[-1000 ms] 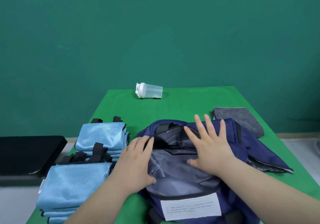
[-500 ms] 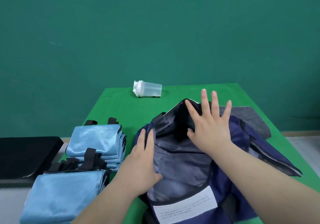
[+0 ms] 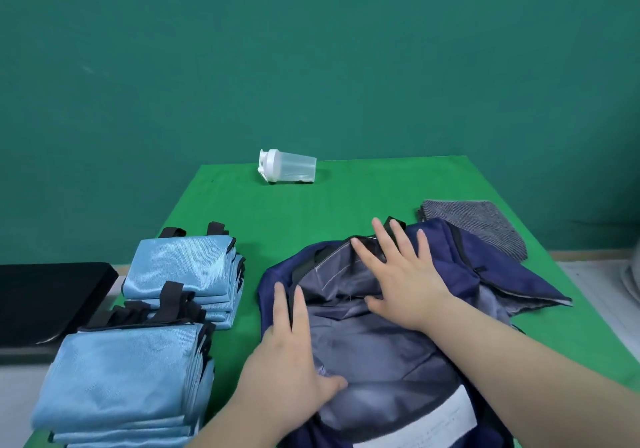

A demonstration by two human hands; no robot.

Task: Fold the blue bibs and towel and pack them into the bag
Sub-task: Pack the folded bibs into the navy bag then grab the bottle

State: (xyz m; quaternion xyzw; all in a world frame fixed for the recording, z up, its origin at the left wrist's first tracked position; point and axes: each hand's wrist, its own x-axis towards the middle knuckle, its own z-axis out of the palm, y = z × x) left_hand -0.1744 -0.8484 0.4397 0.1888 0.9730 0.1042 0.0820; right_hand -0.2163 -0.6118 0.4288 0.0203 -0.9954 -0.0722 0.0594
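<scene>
Navy bag (image 3: 446, 250) lies at centre-right of the frame on the green table (image 3: 346, 205), grey lining exposed. Left hand (image 3: 287, 361) and right hand (image 3: 405, 281) both press flat on the lining, fingers straight, gripping nothing. Folded blue bibs sit lower left in a near stack (image 3: 128, 375) and a far stack (image 3: 180, 264). Grey striped towel (image 3: 481, 226) lies at right, just behind the bag.

white label (image 3: 437, 420) on bag (image 3: 446, 260), print unreadable
</scene>
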